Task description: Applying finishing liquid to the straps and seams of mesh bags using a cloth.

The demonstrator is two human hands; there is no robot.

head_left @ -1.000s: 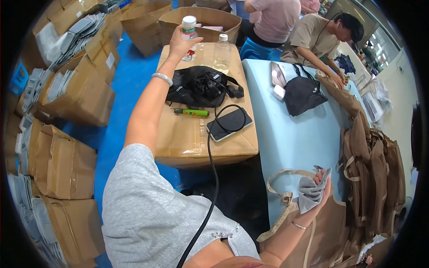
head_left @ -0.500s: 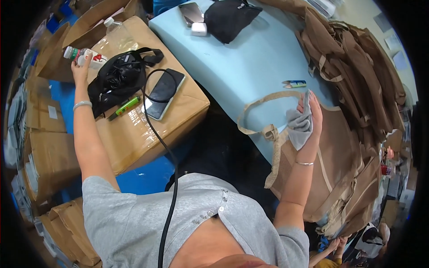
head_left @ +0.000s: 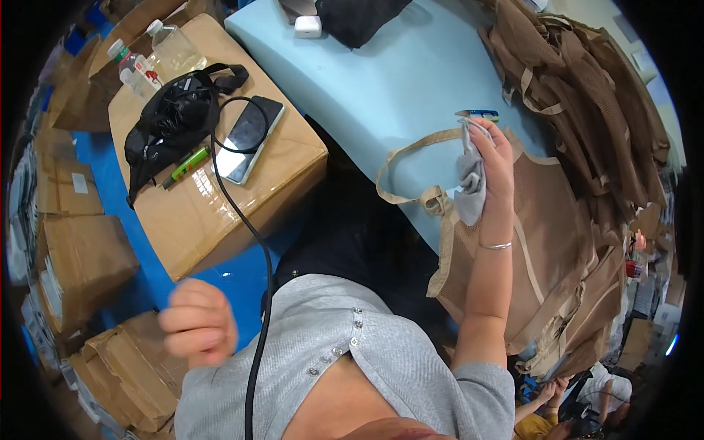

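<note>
My left hand (head_left: 196,321) is raised in front of the cardboard box, beside my body. It is a little blurred, its fingers are curled in, and nothing shows in it. My right hand (head_left: 494,150) pinches a crumpled grey cloth (head_left: 471,187) over the light blue table. Under that hand and forearm lies a brown mesh apron (head_left: 550,220) with a beige loop strap (head_left: 400,155). Just beyond my right fingers are pencils (head_left: 484,115), partly covered. On the box (head_left: 220,235) a bottle with a red and white label (head_left: 139,71) stands beside a clear bottle (head_left: 178,51).
A black waist bag (head_left: 172,121), a green marker (head_left: 189,164) and a phone (head_left: 251,139) lie on the box. A black cable (head_left: 253,231) runs down across my front. Brown garments (head_left: 579,103) are heaped at the right. A white case (head_left: 308,26) and black cap (head_left: 363,16) lie at the back.
My left hand has let go of the labelled bottle and drawn back toward my body, its fingers curling in. The grey cloth stays in my right hand, which has shifted slightly. The view has moved.
</note>
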